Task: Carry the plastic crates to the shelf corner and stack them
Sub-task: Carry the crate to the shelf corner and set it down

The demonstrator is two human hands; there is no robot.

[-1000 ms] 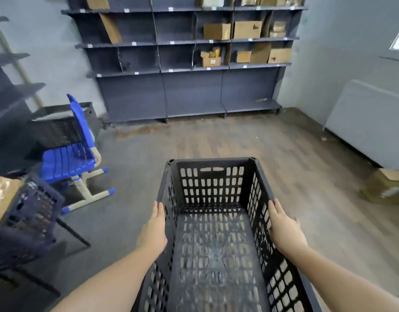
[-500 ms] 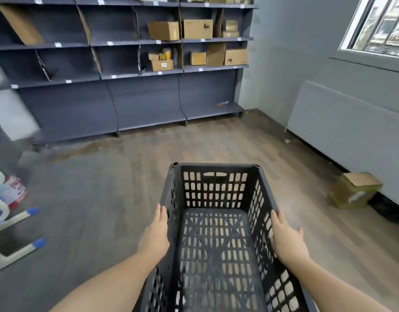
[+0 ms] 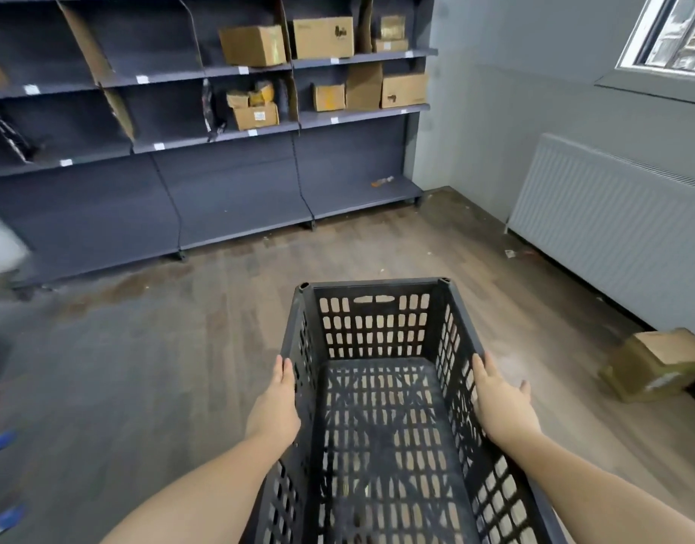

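Observation:
A black perforated plastic crate hangs in front of me above the wooden floor, carried between both hands, and it is empty. My left hand presses flat against the crate's left wall with straight fingers. My right hand presses flat against its right wall, thumb spread outward. The dark grey shelf unit stands ahead against the back wall. Its right end meets the room corner at the upper right.
Several cardboard boxes sit on the upper right shelves. A white radiator lines the right wall under a window. A cardboard box lies on the floor at right. Blue-tipped chair legs show at the left edge.
The view has swung right and moved closer to the shelves. The blue chair and the crate on the left have slid out of frame. Both hands keep the same hold on the crate.

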